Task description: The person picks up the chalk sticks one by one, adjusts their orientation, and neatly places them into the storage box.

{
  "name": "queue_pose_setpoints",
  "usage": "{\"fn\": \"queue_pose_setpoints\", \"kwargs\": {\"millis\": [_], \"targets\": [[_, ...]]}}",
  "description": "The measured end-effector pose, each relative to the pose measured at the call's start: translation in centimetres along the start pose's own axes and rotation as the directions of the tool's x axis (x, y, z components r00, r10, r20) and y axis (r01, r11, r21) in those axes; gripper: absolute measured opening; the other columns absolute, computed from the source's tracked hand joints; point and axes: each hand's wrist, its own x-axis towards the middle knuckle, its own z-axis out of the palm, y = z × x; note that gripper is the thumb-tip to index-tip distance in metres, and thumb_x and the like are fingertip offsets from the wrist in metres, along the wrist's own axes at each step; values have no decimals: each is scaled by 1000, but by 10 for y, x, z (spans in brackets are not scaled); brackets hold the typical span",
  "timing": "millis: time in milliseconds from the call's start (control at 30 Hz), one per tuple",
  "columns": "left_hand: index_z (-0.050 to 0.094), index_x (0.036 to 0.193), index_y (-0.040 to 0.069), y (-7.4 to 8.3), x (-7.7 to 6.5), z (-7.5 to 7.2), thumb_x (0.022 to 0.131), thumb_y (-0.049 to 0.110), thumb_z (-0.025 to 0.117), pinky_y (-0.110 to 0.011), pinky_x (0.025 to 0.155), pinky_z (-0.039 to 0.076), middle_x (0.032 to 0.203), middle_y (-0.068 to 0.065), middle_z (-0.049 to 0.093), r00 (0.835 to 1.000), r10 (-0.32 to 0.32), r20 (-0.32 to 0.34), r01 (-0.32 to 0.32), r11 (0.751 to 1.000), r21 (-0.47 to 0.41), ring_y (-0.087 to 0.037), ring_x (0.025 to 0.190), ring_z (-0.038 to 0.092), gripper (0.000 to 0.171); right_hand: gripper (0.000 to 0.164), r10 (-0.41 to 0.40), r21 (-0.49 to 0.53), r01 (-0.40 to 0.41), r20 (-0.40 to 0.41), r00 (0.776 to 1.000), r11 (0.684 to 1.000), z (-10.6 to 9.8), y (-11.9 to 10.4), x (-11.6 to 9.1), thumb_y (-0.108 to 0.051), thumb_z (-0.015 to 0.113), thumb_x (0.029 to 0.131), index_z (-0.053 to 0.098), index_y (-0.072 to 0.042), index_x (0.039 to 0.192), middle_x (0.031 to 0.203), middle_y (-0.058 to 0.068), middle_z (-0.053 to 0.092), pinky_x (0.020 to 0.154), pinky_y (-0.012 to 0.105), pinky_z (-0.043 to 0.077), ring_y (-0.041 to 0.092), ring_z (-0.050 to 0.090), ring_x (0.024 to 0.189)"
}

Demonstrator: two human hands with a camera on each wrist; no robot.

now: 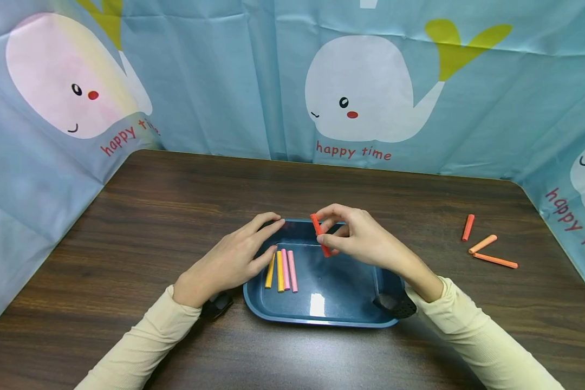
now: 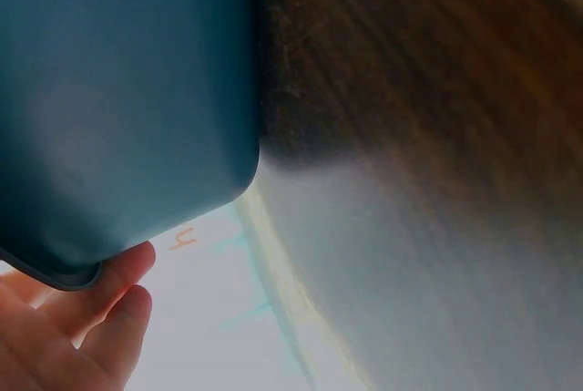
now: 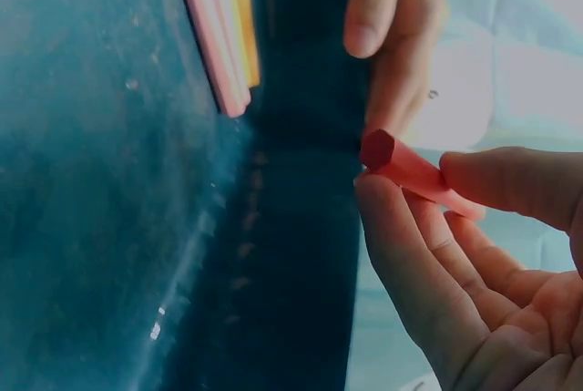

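My right hand (image 1: 353, 233) pinches a red crayon stick (image 1: 320, 235) between thumb and fingers, tilted above the back of a dark blue tray (image 1: 322, 324). In the right wrist view the red stick shows a flat, many-sided end. At the tray's back left corner, my left hand (image 1: 236, 257) holds the rim, its thumb on the inner side. The left wrist view shows its fingers (image 2: 123, 268) against the outer wall. Inside the tray's left side lie two yellow sticks (image 1: 280, 272) and two pink sticks (image 1: 293, 272), roughly side by side.
On the table's right side lie a red-orange stick (image 1: 468, 227), a light orange stick (image 1: 482, 244) and an orange stick (image 1: 495, 261). A dark wood table (image 1: 127, 227) carries the tray. Behind it hangs a blue curtain (image 1: 200, 81) printed with whales.
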Motion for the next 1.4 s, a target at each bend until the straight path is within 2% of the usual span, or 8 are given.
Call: {"fn": "queue_pose_setpoints", "kwargs": {"millis": [133, 267, 600, 867, 1133, 1400], "targets": [[48, 147, 9, 0, -1, 0, 97, 23, 62, -41, 99, 52, 147, -6, 45, 1000, -8, 5, 8, 1000, -4, -22, 124, 56, 53, 37, -17, -52, 19, 23, 1000, 998, 7, 3, 5, -5, 66, 92, 56, 1, 127, 103, 15, 67, 70, 30, 59, 18, 70, 73], [48, 147, 10, 1, -1, 0, 98, 24, 61, -41, 99, 52, 148, -6, 45, 1000, -15, 11, 16, 1000, -6, -21, 124, 56, 53, 34, -16, -73, 20, 57, 998, 997, 14, 5, 9, -6, 67, 92, 56, 2, 123, 103, 15, 66, 70, 27, 57, 15, 68, 74], [48, 147, 8, 0, 0, 1, 97, 23, 62, -40, 100, 52, 148, -7, 45, 1000, 2, 5, -2, 1000, -2, -22, 125, 56, 54, 34, 65, -83, -53, 150, 987, 995, 29, 9, 16, -7, 67, 93, 53, 3, 122, 102, 13, 64, 68, 26, 56, 14, 67, 69], [48, 147, 8, 0, 0, 1, 97, 22, 62, -39, 98, 53, 147, -7, 45, 1000, 6, -8, -6, 1000, 0, -21, 124, 56, 53, 29, 90, -126, -72, 147, 985, 989, 33, 7, 18, -6, 68, 91, 56, 0, 117, 95, 9, 66, 62, 26, 53, 13, 60, 63], [48, 147, 8, 0, -1, 0, 97, 23, 62, -40, 100, 52, 148, -6, 44, 1000, 1, -2, -1, 1000, 1, -22, 126, 55, 54, 29, 138, -185, -105, 174, 975, 977, 36, 9, 20, -8, 68, 92, 57, -2, 118, 97, 8, 67, 59, 25, 52, 14, 61, 61], [47, 147, 9, -1, -1, 1, 97, 22, 61, -40, 99, 52, 148, -6, 44, 1000, 7, -4, -7, 1000, 10, -21, 126, 55, 54, 30, 205, -140, -176, 228, 952, 974, 39, 13, 23, -8, 67, 93, 55, -1, 119, 92, 7, 65, 62, 28, 58, 13, 66, 64]]}}
